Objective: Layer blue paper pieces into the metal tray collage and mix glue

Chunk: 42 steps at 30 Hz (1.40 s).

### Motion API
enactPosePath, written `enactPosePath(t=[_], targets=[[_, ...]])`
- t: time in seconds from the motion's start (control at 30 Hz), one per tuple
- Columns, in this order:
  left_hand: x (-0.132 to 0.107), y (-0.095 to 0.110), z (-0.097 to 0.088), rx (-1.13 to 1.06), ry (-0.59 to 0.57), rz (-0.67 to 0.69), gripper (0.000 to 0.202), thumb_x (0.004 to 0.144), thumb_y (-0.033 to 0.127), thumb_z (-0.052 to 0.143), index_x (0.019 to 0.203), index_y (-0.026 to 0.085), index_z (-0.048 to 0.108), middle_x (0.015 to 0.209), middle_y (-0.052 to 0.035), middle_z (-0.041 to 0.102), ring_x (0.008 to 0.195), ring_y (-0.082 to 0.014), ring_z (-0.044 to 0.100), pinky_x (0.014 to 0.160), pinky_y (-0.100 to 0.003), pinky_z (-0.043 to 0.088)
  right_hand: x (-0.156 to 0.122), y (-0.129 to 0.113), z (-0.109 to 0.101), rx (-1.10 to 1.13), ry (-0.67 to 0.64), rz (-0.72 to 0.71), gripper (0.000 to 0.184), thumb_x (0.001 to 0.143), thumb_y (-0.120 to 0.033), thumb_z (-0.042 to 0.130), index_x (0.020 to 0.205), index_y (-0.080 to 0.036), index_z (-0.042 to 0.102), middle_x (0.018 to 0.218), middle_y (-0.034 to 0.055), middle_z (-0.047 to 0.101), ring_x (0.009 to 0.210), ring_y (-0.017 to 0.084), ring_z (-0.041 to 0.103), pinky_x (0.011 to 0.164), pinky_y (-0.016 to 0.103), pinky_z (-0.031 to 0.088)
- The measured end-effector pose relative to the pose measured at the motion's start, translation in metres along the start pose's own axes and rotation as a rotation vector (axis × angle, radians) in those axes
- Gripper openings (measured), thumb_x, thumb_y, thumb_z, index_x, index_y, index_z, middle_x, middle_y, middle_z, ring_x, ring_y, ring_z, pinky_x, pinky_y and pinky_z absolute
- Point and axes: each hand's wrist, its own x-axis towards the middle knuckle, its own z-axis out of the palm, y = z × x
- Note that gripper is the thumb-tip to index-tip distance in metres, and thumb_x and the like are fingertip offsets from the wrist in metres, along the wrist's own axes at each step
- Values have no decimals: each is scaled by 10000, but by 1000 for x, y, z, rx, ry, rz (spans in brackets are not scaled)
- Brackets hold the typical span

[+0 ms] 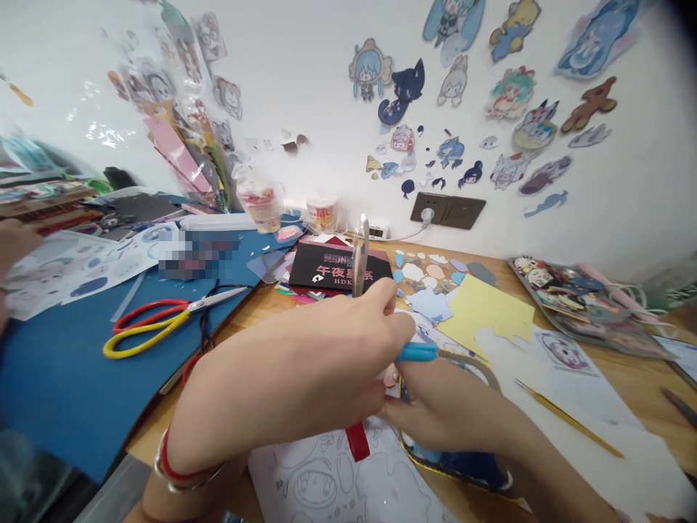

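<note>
Left hand (327,356) fisted around upright metal tool (359,250), touching right hand (446,410).

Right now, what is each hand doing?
Left hand: closed around a silver tool, tip pointing up.
Right hand: pinched shut; on what, cannot tell.

Scissors (168,323) on mat (54,378), left of left hand (305,363); booklet (337,265) behind it.

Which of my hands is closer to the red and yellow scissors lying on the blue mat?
Left. Your left hand, gripping a metal tool, is just right of the scissors; your right hand lies farther right, beyond the left.
</note>
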Motion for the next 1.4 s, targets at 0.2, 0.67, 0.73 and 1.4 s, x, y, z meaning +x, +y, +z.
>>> enactPosePath(t=[0.2, 0.67, 0.73, 1.4], targets=[[1, -6, 2, 38, 27, 5, 103, 734, 180, 484, 834, 158, 500, 890, -45, 478, 534, -83, 439, 464, -240, 312, 5, 7, 2, 7, -59, 29, 126, 730, -148, 478, 618, -195, 446, 576, -36, 514, 512, 95, 441, 463, 212, 317], [4, -4, -3, 92, 78, -31, 108, 731, 199, 498, 835, 167, 495, 915, -47, 478, 529, -87, 432, 481, -249, 328, 5, -1, 0, -9, 43, 39, 86, 735, -194, 506, 681, -199, 439, 587, -37, 494, 512, 98, 432, 486, 225, 349], [6, -3, -3, 104, 77, -40, 98, 723, 181, 492, 820, 169, 485, 900, -42, 476, 520, -83, 412, 465, -244, 307, 4, -1, 0, -23, 36, 65, 100, 731, -198, 503, 664, -196, 428, 570, -40, 480, 491, 90, 408, 451, 221, 316], [23, 7, -4, 202, 196, -21, 8, 710, 152, 486, 709, 160, 486, 897, -35, 476, 561, -81, 437, 468, -224, 321, 3, -2, -4, -14, 113, 71, 164, 740, -190, 481, 600, -183, 395, 536, -45, 453, 493, 76, 399, 437, 214, 260]])
